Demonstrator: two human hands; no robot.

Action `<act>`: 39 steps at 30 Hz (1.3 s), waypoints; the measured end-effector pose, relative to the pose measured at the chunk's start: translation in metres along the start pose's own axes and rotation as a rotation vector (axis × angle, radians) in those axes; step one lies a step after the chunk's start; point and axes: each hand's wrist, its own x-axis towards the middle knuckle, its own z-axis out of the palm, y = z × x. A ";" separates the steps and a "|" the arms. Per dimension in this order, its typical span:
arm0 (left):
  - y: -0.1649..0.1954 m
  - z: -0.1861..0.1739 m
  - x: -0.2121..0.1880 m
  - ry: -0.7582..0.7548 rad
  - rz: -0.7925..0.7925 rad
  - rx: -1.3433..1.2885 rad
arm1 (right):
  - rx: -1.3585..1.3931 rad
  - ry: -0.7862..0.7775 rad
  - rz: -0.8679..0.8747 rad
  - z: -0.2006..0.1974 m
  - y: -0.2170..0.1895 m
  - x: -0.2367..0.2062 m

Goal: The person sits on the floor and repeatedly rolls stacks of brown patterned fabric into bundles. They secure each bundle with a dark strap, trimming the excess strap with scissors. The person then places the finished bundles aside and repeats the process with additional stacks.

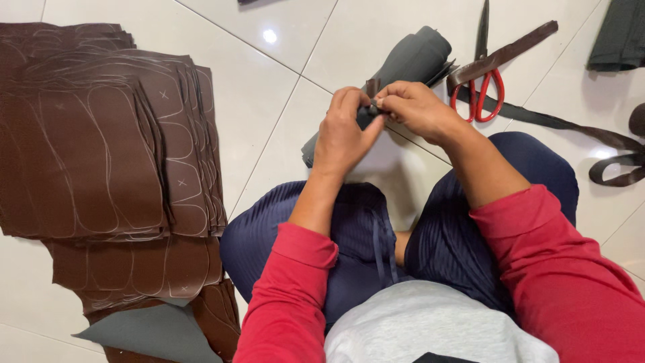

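Both hands met over the lap: left hand (344,131) and right hand (415,107) pinched a small dark brown strip (371,91) between fingertips, above a grey fabric roll (403,67); red-handled scissors (478,87) lay far right.

1 camera only, worn on the person's head, looking steeply down from close above, facing forward over the lap and crossed legs to the white tile floor (282,94), both hands near the middle of the picture, red sleeves at the bottom edge

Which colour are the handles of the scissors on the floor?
Red, seen in the head view: scissors.
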 end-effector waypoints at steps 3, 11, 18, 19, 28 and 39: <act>-0.003 0.003 0.000 -0.015 -0.009 0.041 | -0.022 0.001 -0.002 0.000 -0.011 -0.005; -0.008 -0.003 -0.003 -0.024 -0.035 0.035 | -0.359 0.182 -0.170 0.002 -0.034 -0.027; -0.009 -0.012 -0.004 -0.041 -0.035 0.108 | -0.473 0.321 -0.267 0.004 -0.035 -0.033; -0.009 -0.012 -0.004 -0.044 -0.039 0.124 | -0.512 0.339 -0.343 0.006 -0.034 -0.034; -0.016 0.006 -0.008 -0.249 -0.183 0.509 | -0.884 0.063 0.057 -0.032 -0.007 -0.068; -0.039 0.044 -0.004 -0.223 -0.460 -0.858 | -0.351 0.125 -0.368 0.028 -0.003 -0.055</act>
